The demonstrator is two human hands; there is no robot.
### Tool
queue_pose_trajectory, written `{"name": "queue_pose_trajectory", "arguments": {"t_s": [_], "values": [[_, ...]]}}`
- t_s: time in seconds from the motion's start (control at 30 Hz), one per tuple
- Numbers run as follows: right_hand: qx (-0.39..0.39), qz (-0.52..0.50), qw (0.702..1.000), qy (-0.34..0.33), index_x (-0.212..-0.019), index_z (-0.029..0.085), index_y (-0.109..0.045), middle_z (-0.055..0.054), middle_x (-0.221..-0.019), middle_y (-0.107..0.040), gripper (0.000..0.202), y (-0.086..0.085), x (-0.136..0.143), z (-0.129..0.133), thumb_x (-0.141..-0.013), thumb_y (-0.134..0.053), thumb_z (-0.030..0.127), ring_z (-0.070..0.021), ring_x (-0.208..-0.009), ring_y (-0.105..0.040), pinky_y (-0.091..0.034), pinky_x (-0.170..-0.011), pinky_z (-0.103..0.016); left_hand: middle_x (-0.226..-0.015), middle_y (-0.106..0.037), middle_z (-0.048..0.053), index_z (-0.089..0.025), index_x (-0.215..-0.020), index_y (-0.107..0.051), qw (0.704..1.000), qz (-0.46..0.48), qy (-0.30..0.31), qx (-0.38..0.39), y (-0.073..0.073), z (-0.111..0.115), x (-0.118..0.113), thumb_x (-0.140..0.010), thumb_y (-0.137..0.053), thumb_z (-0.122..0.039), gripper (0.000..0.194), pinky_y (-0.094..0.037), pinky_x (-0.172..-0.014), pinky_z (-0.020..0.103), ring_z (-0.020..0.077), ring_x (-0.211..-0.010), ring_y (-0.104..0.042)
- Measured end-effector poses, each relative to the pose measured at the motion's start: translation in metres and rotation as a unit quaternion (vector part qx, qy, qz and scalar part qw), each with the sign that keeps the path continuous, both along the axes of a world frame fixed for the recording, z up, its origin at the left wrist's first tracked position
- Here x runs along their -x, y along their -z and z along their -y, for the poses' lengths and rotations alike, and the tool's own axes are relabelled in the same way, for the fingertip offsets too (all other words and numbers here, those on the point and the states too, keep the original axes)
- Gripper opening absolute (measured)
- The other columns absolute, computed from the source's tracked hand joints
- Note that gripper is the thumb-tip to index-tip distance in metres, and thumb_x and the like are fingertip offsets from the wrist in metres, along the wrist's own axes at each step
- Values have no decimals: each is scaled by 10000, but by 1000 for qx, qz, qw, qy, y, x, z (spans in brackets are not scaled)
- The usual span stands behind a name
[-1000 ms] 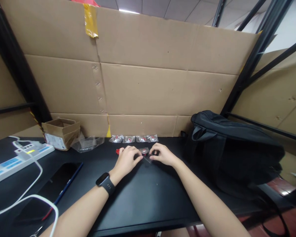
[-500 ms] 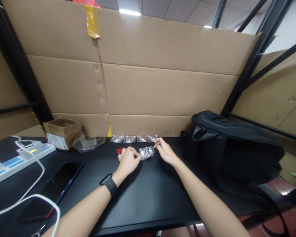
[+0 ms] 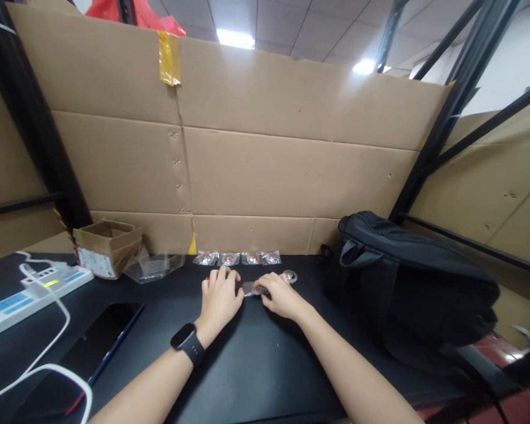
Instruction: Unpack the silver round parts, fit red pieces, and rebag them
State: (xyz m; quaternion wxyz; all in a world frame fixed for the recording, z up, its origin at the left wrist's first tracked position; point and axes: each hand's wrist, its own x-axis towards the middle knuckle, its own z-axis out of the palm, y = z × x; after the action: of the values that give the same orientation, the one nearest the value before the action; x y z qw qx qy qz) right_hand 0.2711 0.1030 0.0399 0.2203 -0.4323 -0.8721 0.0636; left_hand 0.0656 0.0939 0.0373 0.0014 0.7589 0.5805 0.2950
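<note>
A crinkled clear packet [image 3: 249, 288] lies low over the black table between my two hands. My left hand [image 3: 221, 299] has its fingers bent, thumb and forefinger closed at the packet's left end. From the other side, my right hand [image 3: 281, 294] pinches the right end and covers part of it. Just beyond my right hand is a round silver piece [image 3: 290, 276]. Only a bit of something red [image 3: 207, 278] shows behind my left fingers. Along the cardboard wall, several small clear packets with round contents [image 3: 228, 259] lie in a row.
A black bag [image 3: 415, 288] stands at the right. To the left are an open cardboard box [image 3: 108, 244], a loose clear plastic bag [image 3: 154, 268], a white power strip [image 3: 35, 294] with white cables, and a dark phone [image 3: 92, 341]. Cardboard [image 3: 256, 171] walls the back.
My right hand has moved left and closed on the packet, which is now mostly covered. The round silver piece has come into sight beyond that hand. The view has tilted up slightly.
</note>
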Motion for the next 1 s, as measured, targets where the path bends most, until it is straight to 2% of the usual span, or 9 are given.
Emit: {"name": "queue_pose_trajectory", "arguments": {"t_s": [0.07,0.13,0.2,0.3,0.4,0.5,0.67,0.8,1.0], "values": [[5,-15,1000,5,-1115,237,-638,-41,-1041,-702,370,0,-1,-1,-793,-605,57,-219,-977,-596,-374,-897,-365,-1262,-610,64,-277,-1160,-636,998,-7,66,9,-1,0,3,-835,-508,-176,364,-348,-955,454,286,-1188,-460],[18,-47,999,4,-1161,246,-617,-31,-1038,-712,398,-2,-4,-1,-804,-602,70,-211,-972,-616,-392,-901,-351,-1306,-613,39,-314,-1267,-577,989,-15,143,30,0,0,4,-811,-546,-174,478,-316,-990,451,281,-1251,-436],[34,-89,995,0,-1166,250,-608,-22,-1042,-723,358,-6,-6,-1,-842,-582,99,-201,-979,-638,-415,-904,-333,-1268,-647,41,-319,-1282,-572,984,-15,174,44,2,-2,4,-834,-582,-237,456,-298,-984,454,281,-1242,-459],[70,-148,986,-17,-1131,246,-614,-15,-988,-736,259,-10,-8,-1,-913,-519,144,-179,-920,-672,-458,-873,-308,-1105,-711,48,-292,-1099,-679,987,7,148,63,4,-5,2,-930,-519,-339,237,-293,-942,447,254,-1103,-556],[124,-202,970,-50,-1128,235,-614,-17,-942,-732,251,-6,-9,-2,-881,-609,193,-176,-872,-687,-496,-840,-296,-987,-741,43,-275,-958,-723,989,40,111,87,1,-8,2,-943,-505,-356,234,-282,-935,444,243,-1040,-592],[185,-257,946,-67,-1141,228,-607,-27,-956,-722,367,3,-9,-6,-795,-731,230,-194,-884,-695,-522,-835,-313,-921,-761,32,-279,-933,-736,985,76,98,117,-3,-8,4,-918,-529,-356,222,-284,-943,436,251,-1039,-606],[270,-374,887,-41,-1122,214,-570,-17,-834,-704,416,13,-13,-17,-778,-769,336,-197,-769,-710,-548,-752,-330,-899,-774,28,-272,-964,-746,977,115,92,155,-6,-6,6,-896,-546,-410,253,-297,-960,427,262,-1055,-618],[265,-419,868,-14,-1128,213,-559,-12,-786,-705,439,10,-19,-21,-775,-769,366,-193,-719,-710,-545,-729,-329,-851,-777,14,-288,-1003,-752,973,131,103,158,-5,-6,4,-896,-540,-432,278,-287,-988,427,260,-1062,-620],[178,-416,890,64,-1146,211,-545,20,-717,-677,450,5,-29,-36,-758,-751,311,-168,-679,-664,-496,-675,-280,-903,-765,17,-306,-1023,-742,975,101,131,146,0,-3,7,-887,-523,-313,257,-301,-934,410,242,-1008,-626]]}}
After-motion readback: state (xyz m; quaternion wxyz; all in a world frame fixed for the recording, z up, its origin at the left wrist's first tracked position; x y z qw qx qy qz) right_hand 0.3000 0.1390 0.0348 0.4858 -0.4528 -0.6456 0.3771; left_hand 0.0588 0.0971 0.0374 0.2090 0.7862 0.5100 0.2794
